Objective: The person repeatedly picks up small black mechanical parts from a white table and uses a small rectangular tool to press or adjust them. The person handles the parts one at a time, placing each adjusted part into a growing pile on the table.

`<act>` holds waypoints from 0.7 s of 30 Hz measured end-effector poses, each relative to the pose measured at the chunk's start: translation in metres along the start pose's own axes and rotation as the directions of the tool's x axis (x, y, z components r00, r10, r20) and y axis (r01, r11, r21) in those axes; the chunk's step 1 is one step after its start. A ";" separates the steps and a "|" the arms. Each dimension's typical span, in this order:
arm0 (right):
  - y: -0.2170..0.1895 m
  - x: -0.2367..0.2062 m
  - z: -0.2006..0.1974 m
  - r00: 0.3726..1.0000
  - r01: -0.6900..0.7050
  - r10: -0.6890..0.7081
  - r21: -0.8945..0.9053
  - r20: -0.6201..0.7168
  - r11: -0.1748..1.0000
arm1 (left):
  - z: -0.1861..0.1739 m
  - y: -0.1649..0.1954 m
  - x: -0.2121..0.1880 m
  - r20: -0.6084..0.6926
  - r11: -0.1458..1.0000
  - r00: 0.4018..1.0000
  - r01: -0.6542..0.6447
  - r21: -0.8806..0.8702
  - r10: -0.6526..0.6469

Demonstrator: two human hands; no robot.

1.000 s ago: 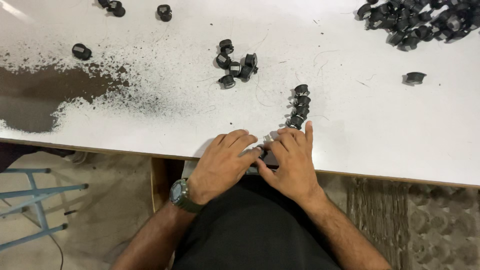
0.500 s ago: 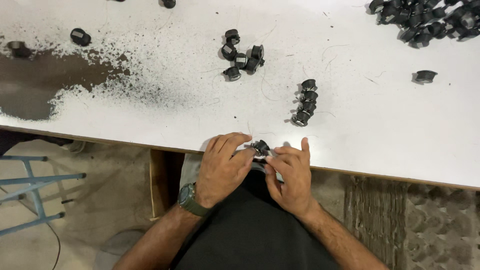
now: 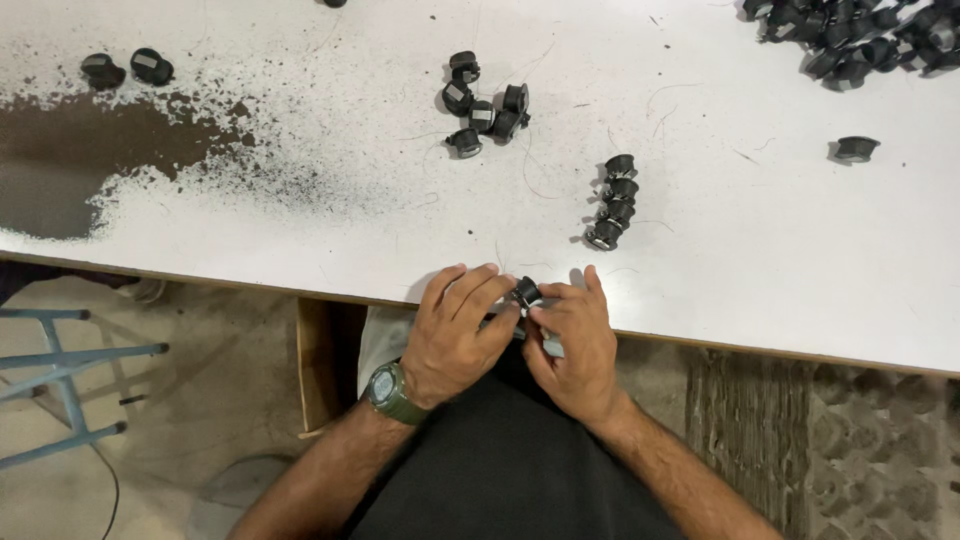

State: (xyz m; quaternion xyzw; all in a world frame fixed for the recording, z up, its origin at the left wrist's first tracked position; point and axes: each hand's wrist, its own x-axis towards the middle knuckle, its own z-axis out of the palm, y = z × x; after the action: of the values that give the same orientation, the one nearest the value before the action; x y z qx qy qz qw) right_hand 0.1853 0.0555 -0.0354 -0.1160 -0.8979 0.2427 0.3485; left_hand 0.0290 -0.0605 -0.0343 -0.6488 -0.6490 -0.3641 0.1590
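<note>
The small black cap [image 3: 526, 292] now sits lifted off the white table [image 3: 760, 270], pinched between my left hand [image 3: 455, 335] and right hand [image 3: 575, 340], the row of caps [image 3: 612, 214] at one o'clock.

Single head view, steep downward, near white table [image 3: 300, 240] front edge.

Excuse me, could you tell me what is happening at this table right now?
A person seated at the near edge of a white table holds a small black part between both hands, the left hand and the right hand meeting over the table's edge. Just beyond the hands lies a short row of similar black parts, a loose cluster sits farther back, and a large heap fills the far right corner. Dark dust covers the table's left side.
</note>
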 end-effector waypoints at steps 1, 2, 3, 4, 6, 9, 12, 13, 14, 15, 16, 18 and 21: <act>0.000 0.000 0.000 1.000 0.000 0.000 -0.001 0.007 1.000 | 0.001 0.002 -0.001 -0.020 0.999 0.999 -0.029 0.029 0.029; 0.000 -0.001 -0.001 1.000 0.000 0.000 0.001 0.015 1.000 | 0.001 0.002 -0.001 -0.024 1.000 1.000 -0.008 0.028 0.008; 0.000 -0.001 -0.001 1.000 0.002 -0.002 0.003 0.023 1.000 | 0.002 0.003 -0.002 -0.030 1.000 0.999 0.013 0.027 -0.013; 0.000 -0.001 0.000 1.000 0.000 0.000 0.001 0.012 1.000 | 0.002 0.004 -0.002 -0.035 0.999 0.999 0.035 0.026 -0.034; 0.000 -0.001 0.001 1.000 -0.004 0.004 -0.006 -0.010 1.000 | 0.005 0.003 0.000 -0.016 0.990 0.991 0.134 -0.049 -0.135; 0.000 -0.001 0.003 1.000 -0.007 0.006 -0.009 -0.022 1.000 | 0.007 0.003 0.000 0.071 0.941 0.953 0.303 -0.151 -0.295; 0.001 -0.003 0.005 1.000 -0.018 0.017 -0.041 -0.020 0.999 | 0.009 0.004 0.000 0.116 0.918 0.931 0.360 -0.165 -0.345; 0.002 -0.004 0.005 1.000 0.002 -0.003 -0.040 -0.026 0.999 | 0.009 0.004 0.000 0.118 0.919 0.931 0.361 -0.159 -0.345; 0.002 -0.006 0.005 0.999 0.023 -0.025 -0.037 -0.031 0.999 | 0.009 0.004 0.000 0.120 0.918 0.931 0.362 -0.161 -0.346; 0.003 -0.007 0.005 0.998 0.048 -0.049 -0.034 -0.037 0.998 | 0.010 0.005 0.000 0.118 0.918 0.930 0.363 -0.161 -0.347; 0.003 -0.007 0.006 0.997 0.074 -0.075 -0.015 -0.035 0.997 | 0.011 0.004 0.000 0.117 0.917 0.930 0.363 -0.162 -0.348; 0.003 -0.010 0.009 0.993 0.117 -0.116 0.021 -0.030 0.993 | 0.011 0.004 0.000 0.122 0.917 0.929 0.366 -0.159 -0.349; 0.004 -0.010 0.010 0.995 0.093 -0.092 0.011 -0.043 0.996 | 0.011 0.005 -0.001 0.115 0.911 0.928 0.371 -0.180 -0.355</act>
State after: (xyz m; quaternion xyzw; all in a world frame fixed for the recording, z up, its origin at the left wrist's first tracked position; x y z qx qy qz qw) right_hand 0.1858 0.0516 -0.0494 -0.0770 -0.8931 0.2296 0.3790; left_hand 0.0367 -0.0541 -0.0413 -0.5435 -0.7244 -0.4240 -0.0032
